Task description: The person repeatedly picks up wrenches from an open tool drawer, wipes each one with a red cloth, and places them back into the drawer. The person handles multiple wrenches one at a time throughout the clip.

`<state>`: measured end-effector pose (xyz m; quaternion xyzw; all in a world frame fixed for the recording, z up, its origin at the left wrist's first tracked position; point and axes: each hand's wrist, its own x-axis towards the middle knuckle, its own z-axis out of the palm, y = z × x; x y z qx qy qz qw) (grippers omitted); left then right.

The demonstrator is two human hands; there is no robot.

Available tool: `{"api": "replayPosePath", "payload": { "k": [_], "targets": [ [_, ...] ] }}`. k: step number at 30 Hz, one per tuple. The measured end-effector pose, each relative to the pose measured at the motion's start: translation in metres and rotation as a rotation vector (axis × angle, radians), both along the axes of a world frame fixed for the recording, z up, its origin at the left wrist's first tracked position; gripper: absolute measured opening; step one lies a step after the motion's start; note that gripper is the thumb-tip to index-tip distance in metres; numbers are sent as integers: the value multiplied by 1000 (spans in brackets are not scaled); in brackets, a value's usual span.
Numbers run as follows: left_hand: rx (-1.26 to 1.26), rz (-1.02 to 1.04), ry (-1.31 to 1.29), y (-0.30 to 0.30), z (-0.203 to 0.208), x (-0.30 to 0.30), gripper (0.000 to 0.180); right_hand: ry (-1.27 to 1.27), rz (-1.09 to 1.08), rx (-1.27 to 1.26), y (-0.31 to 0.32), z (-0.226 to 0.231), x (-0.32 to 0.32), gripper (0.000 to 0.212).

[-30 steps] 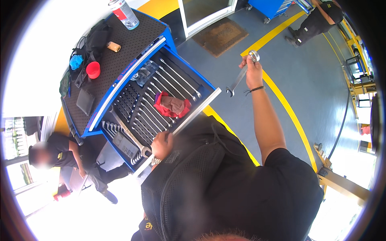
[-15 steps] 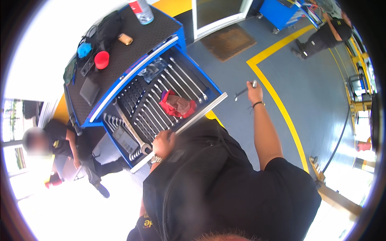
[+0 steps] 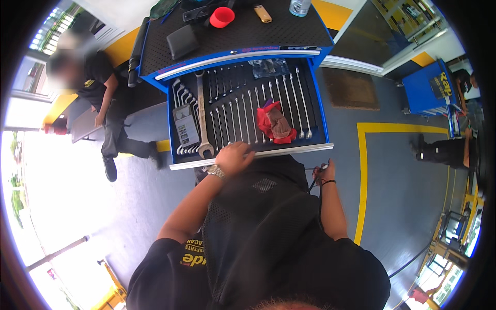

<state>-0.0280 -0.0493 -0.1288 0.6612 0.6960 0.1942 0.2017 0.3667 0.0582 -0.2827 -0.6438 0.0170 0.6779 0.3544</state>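
A blue tool drawer point(image 3: 326, 116) is pulled out in front of me, full of metal wrenches point(image 3: 238, 121) in dark cutouts. My left hand point(image 3: 235, 157), with a watch at the wrist, is closed over the silver front edge of the drawer. A large wrench point(image 3: 202, 113) lies just beyond those fingers. Inside the drawer there is also a red and brown cloth point(image 3: 276, 124) on top of several wrenches. Low beside the drawer's right corner, my right hand point(image 3: 324, 173) is closed on a slim metal tool point(image 3: 324, 167), mostly hidden by the fingers. A dark cord hangs by that wrist.
On the cabinet top point(image 3: 227, 39) are a red cup point(image 3: 222, 17), a black pouch point(image 3: 182, 42) and a can point(image 3: 299, 7). A person point(image 3: 106, 103) sits at the left; another point(image 3: 447, 154) stands by a blue cart point(image 3: 426, 88). Yellow lines point(image 3: 362, 181) mark the floor.
The view has swung round, so the drawer now faces me squarely. My right hand has come in from out at the side, close to my body, with the tool. My left hand stays on the drawer edge.
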Motion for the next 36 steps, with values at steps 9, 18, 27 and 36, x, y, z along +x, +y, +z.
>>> {"api": "replayPosePath", "payload": {
  "k": [9, 18, 27, 36],
  "targets": [
    [-29, 7, 21, 1, 1, -1, 29, -169, 200, 201, 33, 38, 8, 24],
    [-44, 13, -8, 0, -3, -1, 30, -543, -34, 1011, 37, 170, -62, 70],
    [-99, -4, -3, -2, 3, -1, 35, -127, 231, 940, 76, 162, -91, 23],
    [-61, 17, -10, -8, 12, -3, 34, -120, 278, 882, 68, 132, -131, 41]
  ]
}}
